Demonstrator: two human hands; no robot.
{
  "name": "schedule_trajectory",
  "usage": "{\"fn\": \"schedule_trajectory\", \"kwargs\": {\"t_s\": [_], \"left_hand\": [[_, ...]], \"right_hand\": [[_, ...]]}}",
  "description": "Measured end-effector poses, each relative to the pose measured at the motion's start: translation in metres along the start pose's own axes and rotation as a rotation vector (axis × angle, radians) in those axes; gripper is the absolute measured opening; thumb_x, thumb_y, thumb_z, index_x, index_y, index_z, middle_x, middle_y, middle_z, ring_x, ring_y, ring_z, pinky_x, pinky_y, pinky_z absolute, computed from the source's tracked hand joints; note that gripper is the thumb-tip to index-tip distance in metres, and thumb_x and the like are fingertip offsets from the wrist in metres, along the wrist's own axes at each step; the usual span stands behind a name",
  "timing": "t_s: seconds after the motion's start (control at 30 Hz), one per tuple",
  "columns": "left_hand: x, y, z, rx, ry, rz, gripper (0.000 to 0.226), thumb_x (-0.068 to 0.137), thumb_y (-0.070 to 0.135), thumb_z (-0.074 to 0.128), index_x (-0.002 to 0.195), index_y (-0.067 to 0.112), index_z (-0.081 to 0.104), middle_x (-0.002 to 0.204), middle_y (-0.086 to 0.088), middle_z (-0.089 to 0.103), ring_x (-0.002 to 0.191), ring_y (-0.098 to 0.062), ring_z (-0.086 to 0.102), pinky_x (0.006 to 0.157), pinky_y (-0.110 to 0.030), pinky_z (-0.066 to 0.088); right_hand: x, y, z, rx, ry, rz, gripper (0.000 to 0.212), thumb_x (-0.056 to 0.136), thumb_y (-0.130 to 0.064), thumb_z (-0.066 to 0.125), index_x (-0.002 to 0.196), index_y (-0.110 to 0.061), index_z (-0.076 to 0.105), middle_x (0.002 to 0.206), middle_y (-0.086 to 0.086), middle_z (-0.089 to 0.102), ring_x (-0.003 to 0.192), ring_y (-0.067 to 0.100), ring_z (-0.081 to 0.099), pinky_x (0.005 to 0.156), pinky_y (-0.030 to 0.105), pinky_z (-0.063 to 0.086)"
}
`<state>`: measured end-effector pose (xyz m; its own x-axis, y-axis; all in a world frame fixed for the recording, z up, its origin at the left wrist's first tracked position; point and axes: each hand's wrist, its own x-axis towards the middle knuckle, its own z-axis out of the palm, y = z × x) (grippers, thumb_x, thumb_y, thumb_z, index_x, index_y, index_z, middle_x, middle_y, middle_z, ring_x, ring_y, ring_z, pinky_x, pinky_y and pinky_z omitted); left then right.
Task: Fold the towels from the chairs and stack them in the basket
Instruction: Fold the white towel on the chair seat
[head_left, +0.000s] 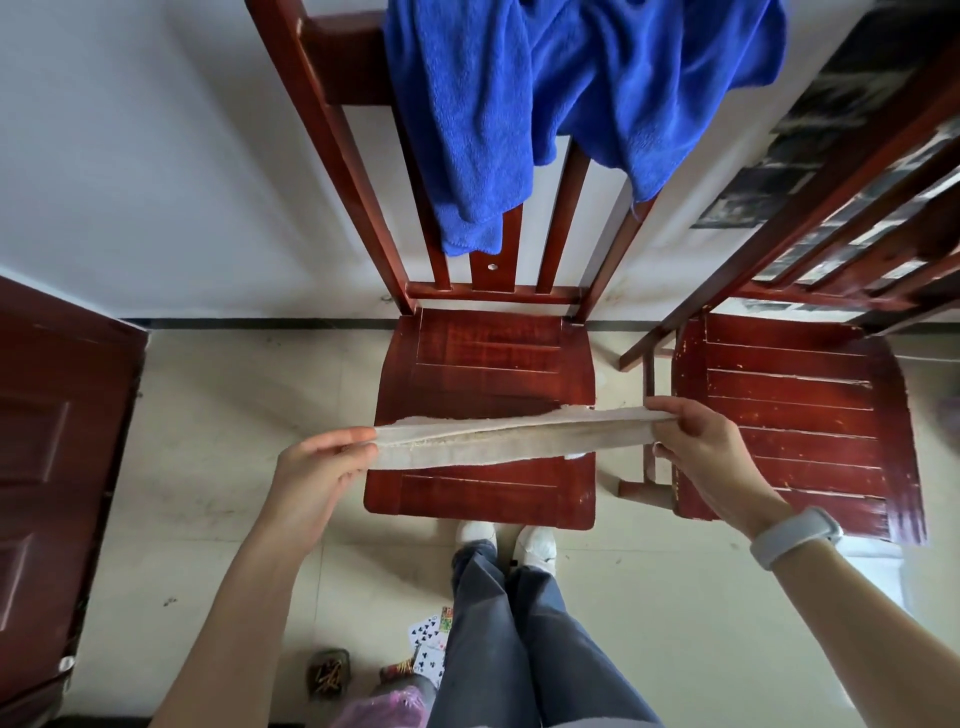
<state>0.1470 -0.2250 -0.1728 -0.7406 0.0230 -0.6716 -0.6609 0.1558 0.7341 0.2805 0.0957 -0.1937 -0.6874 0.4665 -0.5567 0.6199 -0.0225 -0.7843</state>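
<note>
A beige towel (509, 437), folded into a long flat strip, hangs stretched level above the seat of the middle red wooden chair (488, 358). My left hand (322, 467) pinches its left end, and my right hand (696, 441) pinches its right end. A blue towel (545, 98) is draped over that chair's backrest, hanging down over the slats. No basket is in view.
A second red chair (789, 410) stands close on the right, its seat bare. A dark red door (52, 441) is at the left. Playing cards (428, 644), small items and a pink plastic bag (384, 706) lie on the tiled floor by my feet.
</note>
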Motion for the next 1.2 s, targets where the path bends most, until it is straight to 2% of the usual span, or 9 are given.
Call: {"fn": "schedule_trajectory", "kwargs": {"t_s": [0.1,0.2,0.3,0.4,0.57,0.7,0.87,1.1,1.2], "left_hand": [[-0.005,0.018,0.003,-0.016,0.045,0.055,0.018,0.078,-0.011,0.059,0.081,0.005,0.065,0.081,-0.008,0.064,0.078,-0.016,0.062,0.066,-0.01,0.053],[-0.012,0.035,0.004,-0.006,0.054,0.099,0.016,0.079,-0.01,0.06,0.08,0.006,0.064,0.08,-0.007,0.063,0.076,-0.015,0.06,0.073,-0.017,0.052],[-0.016,0.05,0.0,0.025,0.03,0.114,0.018,0.079,-0.011,0.059,0.083,0.006,0.064,0.084,-0.008,0.063,0.08,-0.017,0.06,0.072,-0.016,0.052],[-0.023,0.061,-0.003,0.125,-0.033,0.135,0.021,0.079,-0.01,0.06,0.09,0.006,0.065,0.089,-0.008,0.064,0.086,-0.018,0.061,0.076,-0.015,0.053],[-0.03,0.065,-0.001,0.466,-0.045,0.218,0.029,0.075,-0.005,0.067,0.101,0.008,0.067,0.1,-0.006,0.064,0.095,-0.018,0.056,0.086,-0.023,0.036],[-0.026,0.056,0.009,0.682,-0.044,0.287,0.029,0.069,0.003,0.075,0.091,0.02,0.065,0.104,-0.001,0.063,0.101,-0.017,0.055,0.086,-0.023,0.036],[-0.023,0.036,0.025,0.899,0.027,0.443,0.03,0.068,0.007,0.076,0.097,0.01,0.069,0.106,-0.008,0.063,0.097,-0.022,0.057,0.082,-0.024,0.038],[-0.03,0.036,0.025,0.872,0.07,0.626,0.016,0.081,0.012,0.066,0.095,0.007,0.07,0.093,-0.012,0.07,0.072,-0.025,0.066,0.065,-0.016,0.04],[-0.034,0.034,0.023,0.931,0.103,0.722,0.017,0.083,0.012,0.064,0.098,0.005,0.069,0.094,-0.011,0.07,0.082,-0.027,0.063,0.069,-0.022,0.038]], "right_hand": [[-0.003,-0.021,-0.003,-0.178,-0.036,-0.074,0.033,0.085,0.0,0.052,0.114,-0.016,0.057,0.097,0.012,0.06,0.071,0.015,0.059,0.08,0.042,0.052],[-0.004,-0.04,-0.004,-0.342,-0.058,-0.19,0.04,0.083,0.002,0.056,0.119,-0.014,0.051,0.094,0.005,0.054,0.068,0.011,0.052,0.064,0.014,0.049],[-0.006,-0.05,-0.005,-0.522,-0.079,-0.286,0.046,0.083,-0.001,0.058,0.126,-0.01,0.044,0.107,0.002,0.041,0.081,0.014,0.049,0.071,0.011,0.037],[-0.01,-0.059,-0.011,-0.572,-0.008,-0.383,0.033,0.087,-0.005,0.055,0.12,-0.007,0.051,0.103,0.001,0.044,0.09,0.017,0.049,0.077,0.013,0.031],[-0.012,-0.069,-0.024,-0.639,0.102,-0.498,0.019,0.089,-0.006,0.052,0.104,-0.001,0.063,0.083,0.004,0.056,0.071,0.019,0.054,0.062,0.015,0.038],[-0.014,-0.073,-0.028,-0.653,0.171,-0.468,0.018,0.091,-0.012,0.052,0.101,-0.004,0.064,0.077,0.005,0.064,0.07,0.026,0.063,0.065,0.033,0.05],[-0.017,-0.067,-0.033,-0.722,0.214,-0.436,0.018,0.091,-0.015,0.051,0.103,-0.007,0.062,0.074,0.005,0.067,0.062,0.023,0.061,0.053,0.027,0.045],[-0.021,-0.053,-0.042,-0.755,0.245,-0.534,0.018,0.09,-0.009,0.052,0.102,-0.003,0.064,0.099,0.012,0.063,0.074,0.018,0.052,0.065,0.028,0.042],[-0.025,-0.05,-0.044,-0.734,0.237,-0.561,0.019,0.09,-0.008,0.053,0.103,-0.004,0.065,0.099,0.013,0.063,0.077,0.024,0.057,0.067,0.033,0.046]]}}
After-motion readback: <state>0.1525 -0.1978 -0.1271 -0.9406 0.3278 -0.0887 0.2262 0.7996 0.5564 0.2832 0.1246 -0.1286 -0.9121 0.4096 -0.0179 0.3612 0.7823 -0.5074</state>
